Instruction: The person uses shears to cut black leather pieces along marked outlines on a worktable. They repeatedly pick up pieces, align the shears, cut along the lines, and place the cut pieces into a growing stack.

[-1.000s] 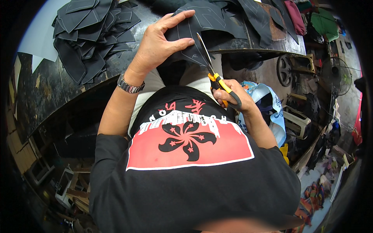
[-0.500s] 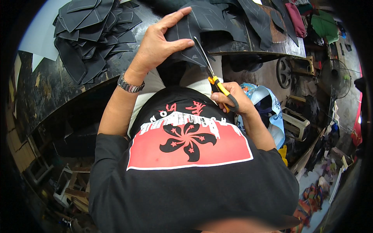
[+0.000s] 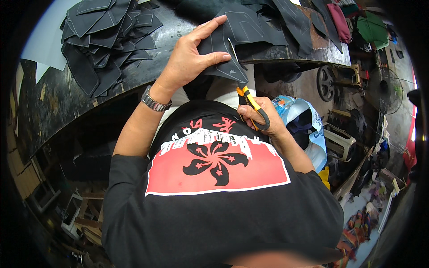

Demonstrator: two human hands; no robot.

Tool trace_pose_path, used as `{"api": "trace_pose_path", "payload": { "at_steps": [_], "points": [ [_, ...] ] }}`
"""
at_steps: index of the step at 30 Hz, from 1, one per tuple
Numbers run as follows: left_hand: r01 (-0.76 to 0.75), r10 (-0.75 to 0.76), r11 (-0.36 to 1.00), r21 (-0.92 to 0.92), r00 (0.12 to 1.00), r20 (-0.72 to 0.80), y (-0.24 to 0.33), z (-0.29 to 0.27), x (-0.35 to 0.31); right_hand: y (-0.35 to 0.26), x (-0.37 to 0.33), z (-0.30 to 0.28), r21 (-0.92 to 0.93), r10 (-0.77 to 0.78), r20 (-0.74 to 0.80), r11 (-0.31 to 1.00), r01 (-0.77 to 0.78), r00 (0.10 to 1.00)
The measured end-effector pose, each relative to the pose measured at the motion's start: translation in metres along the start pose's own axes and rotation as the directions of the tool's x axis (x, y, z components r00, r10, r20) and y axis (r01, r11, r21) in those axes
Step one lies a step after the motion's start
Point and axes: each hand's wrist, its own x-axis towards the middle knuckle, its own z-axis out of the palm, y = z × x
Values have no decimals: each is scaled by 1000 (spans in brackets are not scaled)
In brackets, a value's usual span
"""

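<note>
A piece of black sheet material [image 3: 232, 73] with pale drawn outlines lies at the table's near edge, its near corner overhanging. My left hand [image 3: 190, 60] grips it from the left, thumb on top and fingers spread along its far side. In my right hand [image 3: 268, 117] is a pair of scissors [image 3: 253, 102] with yellow and black handles, pointing away from me. One slim blade shows above the sheet, and the sheet's corner covers the part near the pivot. Some of my right fingers are hidden behind the handles.
A pile of cut black pieces [image 3: 100, 40] sits on the dark worn table [image 3: 49, 102] at the left. More black scraps [image 3: 292, 24] lie far right, beside a pink item [image 3: 339, 22]. Right of my lap are a light blue bag [image 3: 315, 129], a handwheel [image 3: 325, 84] and a fan [image 3: 386, 89].
My left hand and the black sheet have shifted slightly right and nearer to me. The scissors' pivot area, in plain view before, is now partly covered by the sheet's corner.
</note>
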Motion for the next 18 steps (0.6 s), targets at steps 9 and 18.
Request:
{"api": "trace_pose_path", "payload": {
  "at_steps": [9, 18],
  "points": [
    [63, -61, 996, 57, 997, -43, -5, -8, -7, -12, 8, -5, 0, 26, 70, 1000, -26, 997],
    [44, -44, 999, 29, 999, -20, -3, -4, -8, -14, 12, -2, 152, -52, 138, 988, 31, 989]
  ]
}}
